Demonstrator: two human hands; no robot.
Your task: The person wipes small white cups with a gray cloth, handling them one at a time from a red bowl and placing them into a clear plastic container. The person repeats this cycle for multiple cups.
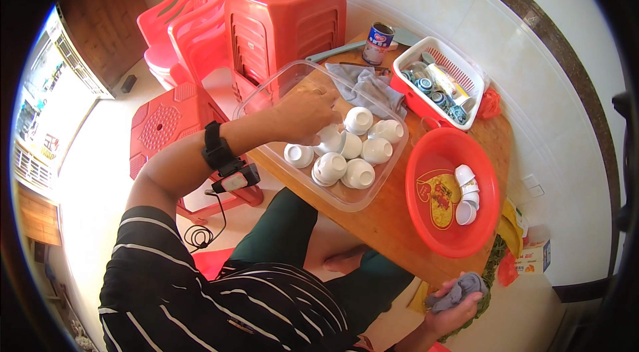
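Note:
My left hand (312, 110) reaches into a clear plastic tub (357, 206) from its left side. Its fingers are around a white cup (328, 141), though the back of the hand hides part of the grip. Several other white cups (359, 174) lie in the tub, most with their bases up or tilted. At the lower right, my right hand (457, 309) holds a bunched grey cloth (458, 293) beyond the table's near corner. A red plastic basin (419, 222) with a yellow print stands nearby. Several white cups (468, 196) rest nested in a row inside it.
On the wooden table (382, 217) are a white-and-red basket (399, 60) of cans, another grey cloth (372, 83) and a tin can (378, 43). Stacked red stools (284, 12) and red chairs (199, 17) stand behind. A red stool (162, 125) is at left.

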